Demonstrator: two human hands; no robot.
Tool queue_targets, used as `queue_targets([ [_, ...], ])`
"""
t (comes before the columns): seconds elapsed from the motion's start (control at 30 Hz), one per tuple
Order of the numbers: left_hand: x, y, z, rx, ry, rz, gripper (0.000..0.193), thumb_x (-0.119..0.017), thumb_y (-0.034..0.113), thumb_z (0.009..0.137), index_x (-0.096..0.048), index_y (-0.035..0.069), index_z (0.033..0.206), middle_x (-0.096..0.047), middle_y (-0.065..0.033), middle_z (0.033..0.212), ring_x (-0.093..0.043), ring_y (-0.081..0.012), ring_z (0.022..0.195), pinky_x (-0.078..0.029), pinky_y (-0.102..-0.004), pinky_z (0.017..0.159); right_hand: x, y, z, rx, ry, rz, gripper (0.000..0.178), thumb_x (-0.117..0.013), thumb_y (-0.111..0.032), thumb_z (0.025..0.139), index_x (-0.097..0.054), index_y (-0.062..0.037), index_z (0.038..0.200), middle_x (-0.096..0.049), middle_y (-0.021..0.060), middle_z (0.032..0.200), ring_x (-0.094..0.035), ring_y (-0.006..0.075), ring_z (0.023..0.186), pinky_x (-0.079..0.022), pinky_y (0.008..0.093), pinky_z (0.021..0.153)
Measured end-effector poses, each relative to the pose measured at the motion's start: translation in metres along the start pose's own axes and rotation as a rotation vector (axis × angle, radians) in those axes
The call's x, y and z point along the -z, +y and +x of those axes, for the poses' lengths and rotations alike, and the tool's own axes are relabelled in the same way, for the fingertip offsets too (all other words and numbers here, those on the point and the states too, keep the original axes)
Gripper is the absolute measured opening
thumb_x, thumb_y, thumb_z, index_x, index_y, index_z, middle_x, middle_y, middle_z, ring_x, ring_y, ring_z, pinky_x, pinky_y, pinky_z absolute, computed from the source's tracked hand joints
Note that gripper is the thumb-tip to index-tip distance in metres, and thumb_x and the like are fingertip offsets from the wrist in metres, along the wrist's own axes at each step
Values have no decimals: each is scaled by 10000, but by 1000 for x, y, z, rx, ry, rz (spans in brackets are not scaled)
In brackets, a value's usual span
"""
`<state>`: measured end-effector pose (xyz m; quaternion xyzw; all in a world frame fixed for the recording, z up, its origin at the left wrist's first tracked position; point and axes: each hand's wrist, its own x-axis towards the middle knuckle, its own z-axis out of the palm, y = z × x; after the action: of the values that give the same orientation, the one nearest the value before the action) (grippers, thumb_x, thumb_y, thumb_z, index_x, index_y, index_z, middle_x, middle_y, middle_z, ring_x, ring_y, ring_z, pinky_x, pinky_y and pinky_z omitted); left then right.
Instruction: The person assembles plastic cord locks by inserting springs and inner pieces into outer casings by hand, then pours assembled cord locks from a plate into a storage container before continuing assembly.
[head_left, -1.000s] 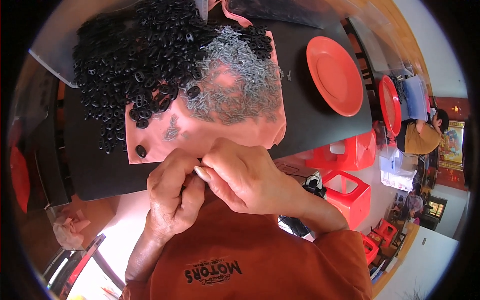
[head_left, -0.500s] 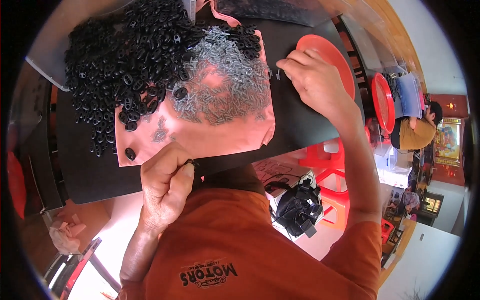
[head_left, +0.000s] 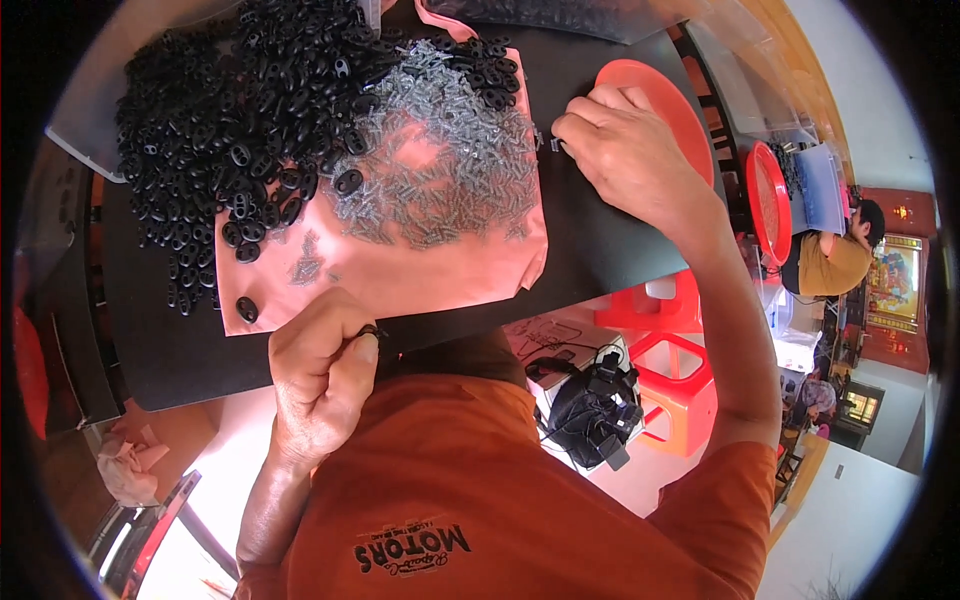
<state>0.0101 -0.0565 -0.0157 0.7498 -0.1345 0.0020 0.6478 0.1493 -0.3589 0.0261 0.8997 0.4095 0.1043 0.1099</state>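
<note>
My left hand (head_left: 325, 375) is closed near the table's front edge, with a small black cord lock (head_left: 370, 331) pinched between thumb and forefinger. Most of that cord lock is hidden by the fingers. My right hand (head_left: 635, 155) is over the table beside a red round tray (head_left: 665, 90), its fingers bent and closed. Whatever they hold is hidden. A tiny shiny piece (head_left: 556, 146) shows by its fingertips. Between my hands a pink cloth (head_left: 390, 285) bears a spread of small metal springs (head_left: 450, 170). Black oval cord locks (head_left: 240, 110) are heaped at the left.
A single cord lock (head_left: 246, 309) lies on the cloth's near left corner. The dark table (head_left: 600, 235) runs under everything. Red stools (head_left: 675, 370) and a black bundle of gear (head_left: 600, 410) stand past its near edge. A person (head_left: 835, 260) sits at the far right.
My right hand has shifted slightly, its fingers drawn in more over the red tray's edge. The left hand keeps its pinch on the cord lock. The whole view has moved slightly.
</note>
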Motion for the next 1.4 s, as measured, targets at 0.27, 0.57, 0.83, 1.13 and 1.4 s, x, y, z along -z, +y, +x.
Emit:
queue_targets([
  [0.27,0,1,-1,5,8,-39,53,-492,-38,785,-491,-26,733,-462,-54,671,-426,-135,582,-357,-273,543,0,-3,5,-50,-80,-59,91,-615,-23,701,-585,-26,787,-615,108,827,-579,279,883,-465,406,787],
  [0.57,2,3,-2,64,15,-59,89,-478,-46,807,-477,-19,723,-457,-34,671,-424,-96,587,-363,-254,541,-2,-3,22,-147,-169,-66,53,-580,11,710,-573,19,762,-653,190,828,-623,334,897,-492,432,800],
  [0.83,10,1,-5,211,31,-294,160,-428,27,840,-577,-26,814,-529,-24,742,-464,-75,634,-387,-225,580,44,-59,30,-218,61,584,68,-579,-2,783,-533,-12,832,-571,128,754,-576,301,711,-456,373,633],
  [1.13,11,-2,-3,239,63,-515,336,-443,41,859,-600,-47,1143,-620,-31,897,-512,-58,717,-442,-205,613,29,-152,53,-13,273,617,185,-643,-73,701,-476,-37,773,-528,93,731,-593,261,654,-496,360,572],
  [1.4,15,-6,-6,240,56,-454,282,-447,16,856,-612,-60,1073,-588,-12,813,-488,-58,638,-398,-201,543,31,-147,59,-45,208,752,211,-659,15,733,-505,-57,859,-544,90,730,-590,288,634,-475,377,532],
])
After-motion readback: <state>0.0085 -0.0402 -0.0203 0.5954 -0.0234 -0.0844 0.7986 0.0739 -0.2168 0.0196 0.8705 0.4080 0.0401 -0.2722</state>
